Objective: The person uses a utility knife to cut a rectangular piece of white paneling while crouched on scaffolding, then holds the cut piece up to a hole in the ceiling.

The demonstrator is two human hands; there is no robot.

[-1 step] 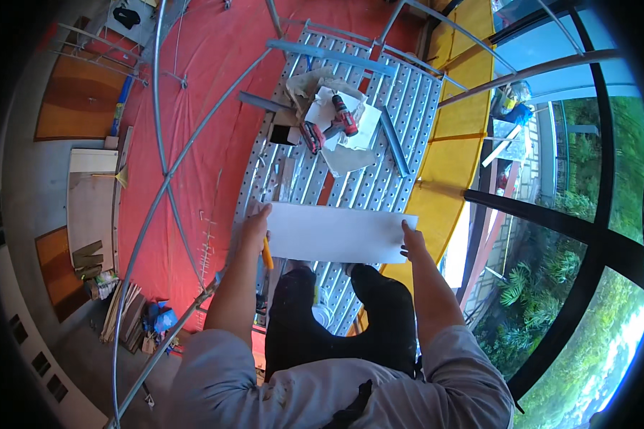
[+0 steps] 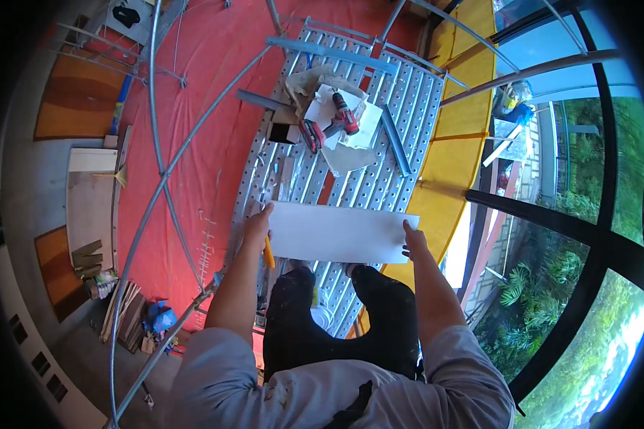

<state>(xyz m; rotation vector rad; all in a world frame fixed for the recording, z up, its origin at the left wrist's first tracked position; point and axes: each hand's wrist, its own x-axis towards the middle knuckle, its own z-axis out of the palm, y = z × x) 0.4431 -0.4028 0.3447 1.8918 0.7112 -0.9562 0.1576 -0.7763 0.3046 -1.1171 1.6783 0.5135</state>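
Observation:
A long white rectangular board (image 2: 343,232) is held level in front of me, above the perforated metal scaffold platform (image 2: 265,171). At its left end my left hand (image 2: 257,227) is closed on the edge. That same hand also keeps a slim orange tool (image 2: 268,254) against its palm, with its kind not clear. My right hand (image 2: 413,239) grips the opposite short edge, thumb on top and fingers partly hidden underneath. Beyond the board, a red and black cordless drill (image 2: 333,125) lies on white board offcuts (image 2: 361,129) and crumpled paper.
Blue-grey metal channel pieces (image 2: 395,141) lie on the platform. Crossed scaffold tubes (image 2: 166,173) rise on the left, over red floor sheeting (image 2: 193,121). Yellow sheeting (image 2: 447,168) runs along the right side by dark-framed windows (image 2: 537,222). A white bucket (image 2: 323,314) shows between my legs.

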